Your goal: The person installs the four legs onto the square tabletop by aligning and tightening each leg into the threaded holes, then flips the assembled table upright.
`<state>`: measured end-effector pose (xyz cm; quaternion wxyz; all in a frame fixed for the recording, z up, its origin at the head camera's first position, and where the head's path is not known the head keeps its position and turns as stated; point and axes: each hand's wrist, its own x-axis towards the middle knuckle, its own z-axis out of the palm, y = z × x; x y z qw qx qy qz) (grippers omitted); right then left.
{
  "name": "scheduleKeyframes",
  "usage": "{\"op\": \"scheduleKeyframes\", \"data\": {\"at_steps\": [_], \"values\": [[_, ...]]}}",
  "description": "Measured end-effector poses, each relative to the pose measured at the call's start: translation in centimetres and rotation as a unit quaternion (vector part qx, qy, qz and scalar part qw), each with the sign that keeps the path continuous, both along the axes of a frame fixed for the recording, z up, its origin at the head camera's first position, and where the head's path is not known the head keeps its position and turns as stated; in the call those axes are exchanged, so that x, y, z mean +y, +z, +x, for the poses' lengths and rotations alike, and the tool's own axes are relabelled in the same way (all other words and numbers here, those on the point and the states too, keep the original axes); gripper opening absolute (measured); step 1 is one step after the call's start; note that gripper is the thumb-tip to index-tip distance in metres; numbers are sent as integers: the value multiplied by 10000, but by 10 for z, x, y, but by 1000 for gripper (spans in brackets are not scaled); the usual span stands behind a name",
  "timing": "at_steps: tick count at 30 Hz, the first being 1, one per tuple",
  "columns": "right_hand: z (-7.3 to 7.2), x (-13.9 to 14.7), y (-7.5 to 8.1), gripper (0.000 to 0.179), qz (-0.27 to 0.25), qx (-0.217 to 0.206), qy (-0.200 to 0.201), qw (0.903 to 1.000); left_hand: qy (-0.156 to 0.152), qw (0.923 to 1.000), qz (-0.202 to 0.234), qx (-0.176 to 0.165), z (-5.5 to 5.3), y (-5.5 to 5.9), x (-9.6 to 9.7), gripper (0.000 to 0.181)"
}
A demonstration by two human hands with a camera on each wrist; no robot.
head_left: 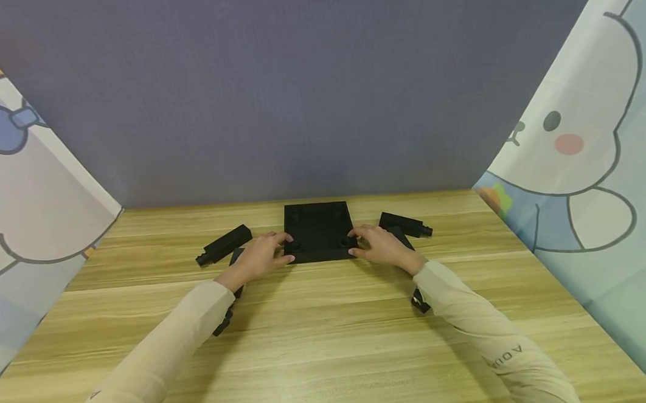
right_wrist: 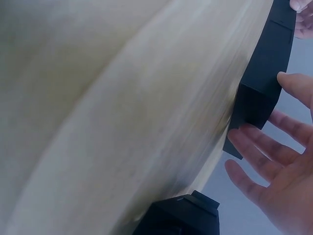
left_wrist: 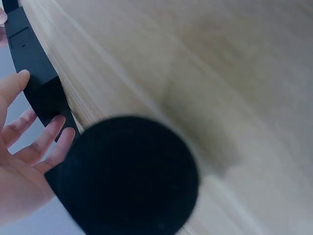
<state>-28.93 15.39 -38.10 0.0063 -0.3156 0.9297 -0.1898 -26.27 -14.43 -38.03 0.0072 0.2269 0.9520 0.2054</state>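
Note:
A black square panel (head_left: 318,229) with a raised rim and round fittings near its corners lies on the table. My left hand (head_left: 257,256) holds its left side near the front corner, thumb on the front face and fingers along the side. At the opposite front corner my right hand (head_left: 381,246) grips the right side likewise. The left wrist view shows the panel (left_wrist: 34,54) edge-on, with thumb and fingertips touching it. In the right wrist view the panel (right_wrist: 266,63) likewise meets the fingertips.
Black bars with narrow stepped ends lie on both sides: one bar (head_left: 226,244) at left, one (head_left: 405,224) at right. Another bar (head_left: 221,323) is partly under the left forearm, another (head_left: 420,301) under the right. A dark partition (head_left: 295,93) stands behind the wooden table (head_left: 314,348).

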Motion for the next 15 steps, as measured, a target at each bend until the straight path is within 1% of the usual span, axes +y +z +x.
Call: {"op": "scheduleKeyframes", "data": {"at_steps": [8, 11, 12, 15], "values": [[4, 2, 0, 43, -133, 276, 258, 9992, -38, 10000, -50, 51, 4, 2, -2, 45], [6, 2, 0, 41, -117, 223, 243, 9994, -28, 10000, 17, -40, 5, 2, -3, 45], [6, 2, 1, 41, -121, 131, 212, 9996, -21, 10000, 34, -73, 6, 2, -4, 45], [7, 2, 2, 40, -49, 70, 173, 9998, -52, 9999, 80, -98, 7, 1, -5, 44]]}}
